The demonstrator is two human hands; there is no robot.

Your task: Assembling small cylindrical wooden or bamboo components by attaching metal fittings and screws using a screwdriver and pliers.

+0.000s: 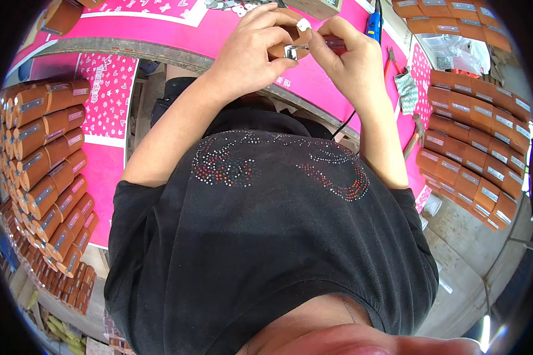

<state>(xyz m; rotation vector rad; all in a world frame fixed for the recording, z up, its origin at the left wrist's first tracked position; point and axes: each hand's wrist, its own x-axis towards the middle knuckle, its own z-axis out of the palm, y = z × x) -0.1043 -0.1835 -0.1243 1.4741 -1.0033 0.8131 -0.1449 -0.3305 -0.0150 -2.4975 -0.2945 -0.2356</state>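
Note:
My left hand (243, 54) is wrapped around a rounded orange-brown piece (300, 39) that looks hollow, at the bench edge in the upper middle. A shiny metal fitting (290, 52) sits on its near side, by my left thumb. Close to the fingertips at its far side is a small white patch (303, 25), too small to make out. My right hand (354, 62) grips a screwdriver by its dark red handle (336, 44). Its thin shaft points left to the piece near the metal fitting; the exact contact of the tip is hidden.
Stacked brown pieces with metal plates stand at the left (47, 154) and the right (479, 148). On the pink-covered bench (177, 32) lie a blue tool (373, 26) with a cord, red-handled pliers (389, 62), a patterned cloth (405, 92) and a hammer (416, 131).

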